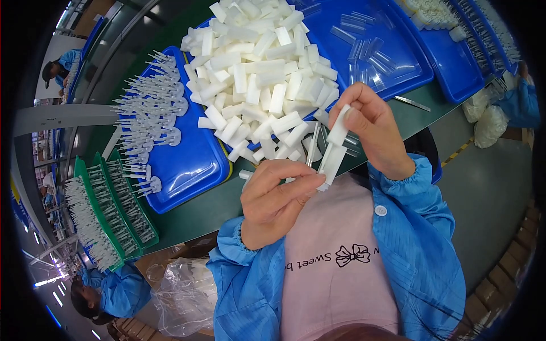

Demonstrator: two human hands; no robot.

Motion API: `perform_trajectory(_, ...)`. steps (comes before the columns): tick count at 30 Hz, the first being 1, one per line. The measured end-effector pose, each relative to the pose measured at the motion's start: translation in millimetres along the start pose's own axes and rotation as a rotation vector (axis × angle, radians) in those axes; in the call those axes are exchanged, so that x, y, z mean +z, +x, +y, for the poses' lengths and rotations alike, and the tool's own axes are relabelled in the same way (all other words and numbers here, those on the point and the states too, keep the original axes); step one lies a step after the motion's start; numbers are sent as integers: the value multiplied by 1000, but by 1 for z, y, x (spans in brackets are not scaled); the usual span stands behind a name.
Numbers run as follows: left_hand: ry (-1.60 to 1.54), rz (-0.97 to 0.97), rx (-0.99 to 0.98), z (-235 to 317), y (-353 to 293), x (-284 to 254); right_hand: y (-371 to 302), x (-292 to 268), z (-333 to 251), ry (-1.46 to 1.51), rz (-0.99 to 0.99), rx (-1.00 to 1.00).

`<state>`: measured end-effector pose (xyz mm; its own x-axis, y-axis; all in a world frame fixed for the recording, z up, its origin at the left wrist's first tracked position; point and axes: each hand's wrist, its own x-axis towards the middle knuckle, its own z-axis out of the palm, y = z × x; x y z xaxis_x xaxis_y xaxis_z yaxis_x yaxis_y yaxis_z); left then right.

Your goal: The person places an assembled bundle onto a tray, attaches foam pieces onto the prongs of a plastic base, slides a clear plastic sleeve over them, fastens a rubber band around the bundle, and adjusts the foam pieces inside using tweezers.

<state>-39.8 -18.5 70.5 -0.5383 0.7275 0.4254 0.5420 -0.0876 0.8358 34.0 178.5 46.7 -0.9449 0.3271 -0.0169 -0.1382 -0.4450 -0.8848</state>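
My right hand (369, 131) is closed, pinching a white foam block (339, 128) between thumb and fingertips. Just below that block, the fingers of my left hand (278, 196) are closed on the lower end of a white rectangular piece (332, 163). The two white pieces meet end to end at a slight angle. Whether a clear sleeve surrounds the lower one is hard to make out. A slim shiny strip (313, 145) sticks up beside my left fingertips; I cannot tell if they hold it. Beyond both hands rises a large heap of similar white foam blocks (261, 74).
Clear plastic tubes (369, 57) lie in a blue tray (406, 59) at the far right. Small white pronged parts (153, 102) fill part of another blue tray (187, 176). Green racks (116, 210) stand at the left. A metal tool (412, 103) lies near the table edge.
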Motion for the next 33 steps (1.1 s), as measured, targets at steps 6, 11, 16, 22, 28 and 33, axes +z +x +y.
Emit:
perform_trajectory(6, 124, -58, 174, -10, -1, -7, -3, -8, -7, -236, -15, -155)
perform_trajectory(11, -10, 64, 4, 0, 0, 6, -14, 7, 10, -331, -92, -302)
perform_trajectory(16, -67, -46, -79, -7, -4, -4, -17, 2, -9, -434, -161, -341)
perform_trajectory(22, -20, 18, -154, -10, -10, -6, -16, -32, -42, -1091, 3, -272)
perform_trajectory(28, -76, 80, -182, -12, -11, -6, -32, -63, 1, -1621, 120, -211)
perform_trajectory(33, -76, 37, -166, -12, -10, -7, -42, -72, 12, -1434, 243, -213)
